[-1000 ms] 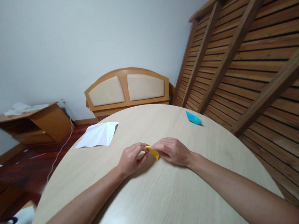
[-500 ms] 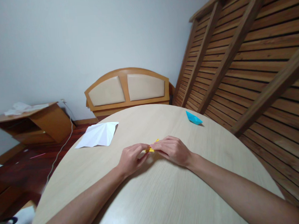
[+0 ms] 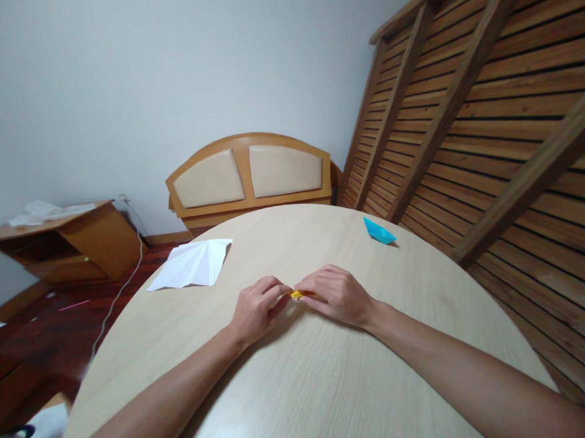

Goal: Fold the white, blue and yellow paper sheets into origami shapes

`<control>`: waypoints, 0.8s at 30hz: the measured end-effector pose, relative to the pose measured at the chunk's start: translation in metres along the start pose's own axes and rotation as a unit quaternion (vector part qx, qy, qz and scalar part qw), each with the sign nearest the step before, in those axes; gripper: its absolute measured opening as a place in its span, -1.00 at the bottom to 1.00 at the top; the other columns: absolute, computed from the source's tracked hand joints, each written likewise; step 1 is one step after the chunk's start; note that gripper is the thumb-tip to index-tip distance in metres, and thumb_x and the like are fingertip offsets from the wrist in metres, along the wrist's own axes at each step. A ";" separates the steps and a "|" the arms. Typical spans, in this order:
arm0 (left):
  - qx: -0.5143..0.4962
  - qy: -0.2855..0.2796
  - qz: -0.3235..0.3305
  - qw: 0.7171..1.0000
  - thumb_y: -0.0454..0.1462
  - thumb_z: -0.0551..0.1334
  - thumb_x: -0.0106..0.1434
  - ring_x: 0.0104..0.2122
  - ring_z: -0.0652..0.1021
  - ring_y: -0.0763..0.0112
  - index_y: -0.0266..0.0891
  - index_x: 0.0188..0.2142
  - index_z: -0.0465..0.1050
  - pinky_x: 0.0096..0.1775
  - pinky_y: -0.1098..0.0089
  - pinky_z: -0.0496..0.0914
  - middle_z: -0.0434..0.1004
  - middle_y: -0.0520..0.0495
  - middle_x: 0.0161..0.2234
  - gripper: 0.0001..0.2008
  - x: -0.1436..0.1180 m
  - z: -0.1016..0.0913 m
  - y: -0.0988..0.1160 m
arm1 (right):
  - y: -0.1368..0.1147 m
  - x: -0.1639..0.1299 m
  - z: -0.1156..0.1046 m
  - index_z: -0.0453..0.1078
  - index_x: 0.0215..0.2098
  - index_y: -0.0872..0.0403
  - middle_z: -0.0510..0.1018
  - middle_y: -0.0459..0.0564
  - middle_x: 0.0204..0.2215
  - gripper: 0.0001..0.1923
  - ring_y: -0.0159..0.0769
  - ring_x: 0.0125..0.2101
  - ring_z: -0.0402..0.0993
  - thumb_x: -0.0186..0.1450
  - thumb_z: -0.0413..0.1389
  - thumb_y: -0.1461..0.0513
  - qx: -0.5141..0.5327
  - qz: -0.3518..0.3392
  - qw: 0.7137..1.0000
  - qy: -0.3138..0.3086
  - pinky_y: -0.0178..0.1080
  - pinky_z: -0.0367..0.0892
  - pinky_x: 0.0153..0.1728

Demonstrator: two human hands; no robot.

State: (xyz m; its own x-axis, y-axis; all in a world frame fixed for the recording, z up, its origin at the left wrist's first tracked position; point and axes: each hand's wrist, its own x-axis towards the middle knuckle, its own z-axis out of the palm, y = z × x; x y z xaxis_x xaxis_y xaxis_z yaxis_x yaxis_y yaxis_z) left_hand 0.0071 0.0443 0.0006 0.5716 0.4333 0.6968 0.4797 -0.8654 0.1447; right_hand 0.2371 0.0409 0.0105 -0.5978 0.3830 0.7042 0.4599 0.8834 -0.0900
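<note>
Between my two hands is a small piece of folded yellow paper (image 3: 296, 294), mostly covered by fingers. My left hand (image 3: 261, 308) pinches its left end between thumb and fingers. On the other side, my right hand (image 3: 338, 294) is closed on the right end, with the thumb below and the fingers above. Both hands are low over the middle of the round table (image 3: 304, 391). The exact shape of the folded paper cannot be made out.
A creased white paper sheet (image 3: 193, 264) lies at the table's left edge. Toward the back right sits a blue folded paper boat (image 3: 379, 231). Beyond the table stand a headboard (image 3: 244, 139), a low wooden desk (image 3: 98, 236) and a slatted wooden panel (image 3: 466, 120).
The fingers of both hands have shifted on the yellow paper. Less of it sticks up above the right fingers, and it looks narrower and flatter. The sheet and blue boat have not moved.
</note>
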 end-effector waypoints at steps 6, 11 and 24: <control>-0.012 0.025 0.000 1.000 -0.39 0.11 0.36 -0.39 0.52 0.41 -0.23 -0.19 0.45 -0.37 0.44 0.41 0.52 -0.08 -0.36 -0.86 0.000 0.000 0.000 | 0.005 -0.002 0.002 0.45 -0.12 0.07 0.65 -0.02 -0.29 -0.84 -0.23 -0.27 0.56 0.35 0.16 0.21 0.011 0.042 0.999 -0.018 -0.18 0.32 -0.18; -0.017 0.012 -0.022 1.000 -0.40 0.11 0.31 -0.37 0.54 0.37 -0.23 -0.22 0.39 -0.34 0.40 0.44 0.54 -0.10 -0.35 -0.88 0.000 0.000 0.001 | 0.008 -0.003 0.003 0.48 -0.20 0.05 0.66 -0.07 -0.33 -0.92 -0.26 -0.31 0.56 0.37 0.14 0.27 0.004 0.040 0.999 -0.028 -0.20 0.28 -0.20; -0.042 -0.029 -0.124 0.991 -0.30 0.13 0.36 -0.43 0.52 0.39 -0.25 -0.25 0.51 -0.39 0.43 0.40 0.57 -0.08 -0.40 -0.83 -0.001 -0.001 -0.002 | 0.007 -0.003 0.003 0.45 -0.07 0.04 0.65 0.00 -0.22 -0.79 -0.21 -0.22 0.58 0.32 0.20 0.27 0.025 0.119 0.993 -0.001 -0.15 0.36 -0.13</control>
State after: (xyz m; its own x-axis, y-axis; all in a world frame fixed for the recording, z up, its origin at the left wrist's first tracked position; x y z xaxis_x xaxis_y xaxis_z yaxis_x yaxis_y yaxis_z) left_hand 0.0052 0.0457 0.0001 0.4820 0.6466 0.5913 0.5539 -0.7477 0.3662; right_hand 0.2400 0.0468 0.0057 -0.4772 0.5828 0.6577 0.5556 0.7800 -0.2881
